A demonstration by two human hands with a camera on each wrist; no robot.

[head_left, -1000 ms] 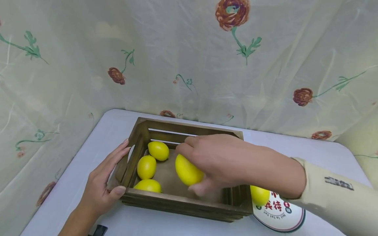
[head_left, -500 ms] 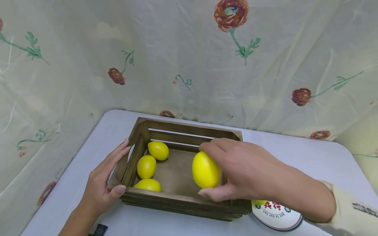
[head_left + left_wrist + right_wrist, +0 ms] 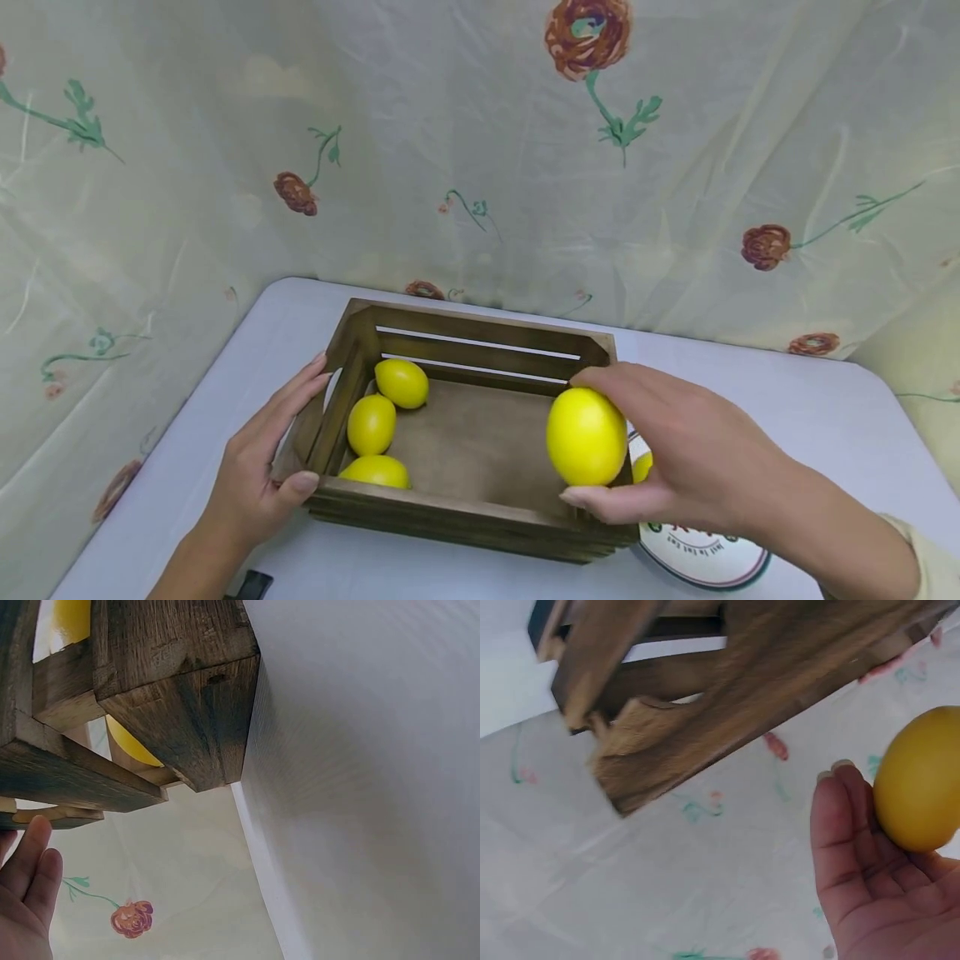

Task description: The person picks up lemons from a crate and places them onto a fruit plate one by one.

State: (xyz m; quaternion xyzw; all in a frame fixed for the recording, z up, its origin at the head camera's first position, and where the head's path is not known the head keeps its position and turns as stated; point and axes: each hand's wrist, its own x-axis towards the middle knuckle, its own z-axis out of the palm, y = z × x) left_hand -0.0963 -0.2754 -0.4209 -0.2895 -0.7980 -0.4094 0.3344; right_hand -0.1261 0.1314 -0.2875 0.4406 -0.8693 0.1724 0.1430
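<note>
A yellow lemon (image 3: 587,437) is held between the thumb and fingers of my right hand (image 3: 690,450), above the right end of a brown wooden crate (image 3: 465,515). The right wrist view has the same lemon (image 3: 922,780) against the fingers. My left hand (image 3: 258,467) rests on the crate's left end, fingers straight along it and thumb by the front corner. Inside the crate, three lemons lie along the left side: one at the back (image 3: 402,383), one in the middle (image 3: 371,425), one at the front (image 3: 377,472), partly hidden by the front wall.
Right of the crate sits a white plate (image 3: 708,562) with printed characters, partly behind my right hand. Another lemon (image 3: 641,467) shows there, mostly hidden. A small black object (image 3: 251,585) lies by my left wrist. Flowered cloth (image 3: 480,167) hangs behind the white table (image 3: 787,400).
My right hand has carried the lemon rightward from over the crate's middle to its right end. The left hand, crate and three lemons inside look unchanged.
</note>
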